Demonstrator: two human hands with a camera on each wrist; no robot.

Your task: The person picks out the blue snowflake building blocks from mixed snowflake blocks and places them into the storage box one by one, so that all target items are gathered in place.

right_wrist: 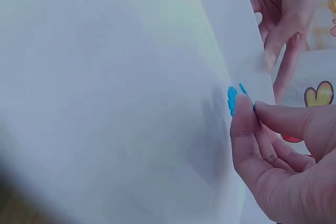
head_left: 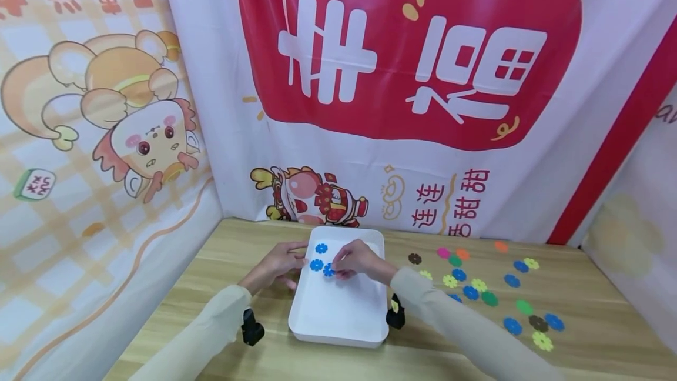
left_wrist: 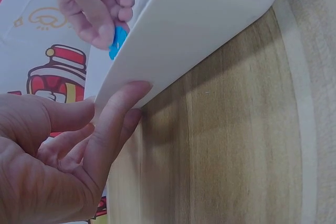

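A white tray [head_left: 344, 310] lies on the wooden table, with blue flower-shaped discs [head_left: 321, 248] near its far left corner. At the tray's left side, my left hand [head_left: 280, 260] holds the wall, thumb at the rim and fingers against the outside [left_wrist: 68, 150]. Over the tray, my right hand [head_left: 359, 258] pinches a blue flower-shaped disc [left_wrist: 118, 41] between thumb and fingers, close to the left wall. In the right wrist view, fingertips partly cover this held disc [right_wrist: 232, 99]; a second thin blue edge shows beside it.
Right of the tray, several flower-shaped discs in blue, yellow, green, brown, orange and pink, such as a yellow disc [head_left: 542, 341], lie scattered on the table [head_left: 254, 363]. A printed cloth [head_left: 211, 104] hangs behind the table, and another covers the left side.
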